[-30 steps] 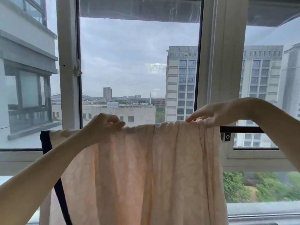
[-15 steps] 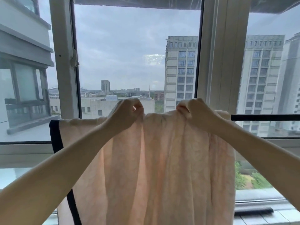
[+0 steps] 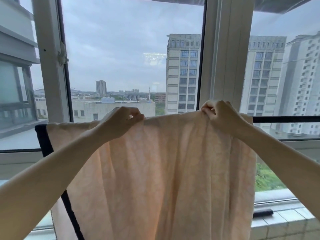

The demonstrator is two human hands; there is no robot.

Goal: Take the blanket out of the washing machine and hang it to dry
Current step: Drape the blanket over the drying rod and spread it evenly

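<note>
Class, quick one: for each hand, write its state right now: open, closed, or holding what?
Left hand: closed, pinching the top edge of the blanket.
Right hand: closed, pinching the same top edge.

Soft overcast daylight enters through the window (image 3: 131, 54), backlighting the blanket (image 3: 164, 170) below it; a glare patch marks the glass, and frame edges bow.

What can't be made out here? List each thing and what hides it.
Head view only.
- Rail: blanket covers all but its right stretch.
- Blanket's bottom hem: cut off by the lower frame edge.
- Dark strip at left: trim or rack leg, unclear.
- Dark object on the ledge: too small to identify.
</note>
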